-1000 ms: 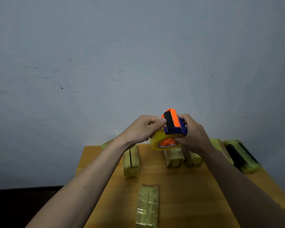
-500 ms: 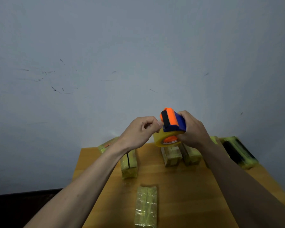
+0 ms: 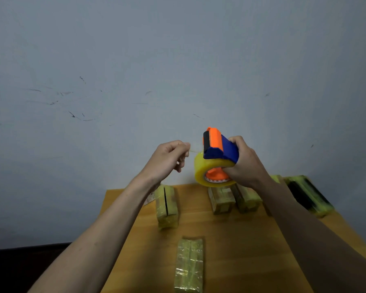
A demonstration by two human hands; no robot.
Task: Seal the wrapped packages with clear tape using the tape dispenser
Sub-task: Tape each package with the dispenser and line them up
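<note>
Tape-start step: right hand (image 3: 246, 166) grip clamped on tape dispenser (image 3: 217, 157), left hand (image 3: 167, 158) pinching the tape end (image 3: 192, 151) beside it; next, lower onto package (image 3: 188, 265) below.

- No text, brand or number can be read anywhere in the head view.
- Red marks are seen printed round the white core ring of the tape roll (image 3: 215, 181) in the tape dispenser (image 3: 219, 149) — too small and blurred to be made out.
- A pale label (image 3: 150, 199) is glimpsed beside one wrapped package (image 3: 167, 205) — nothing legible on it.
</note>
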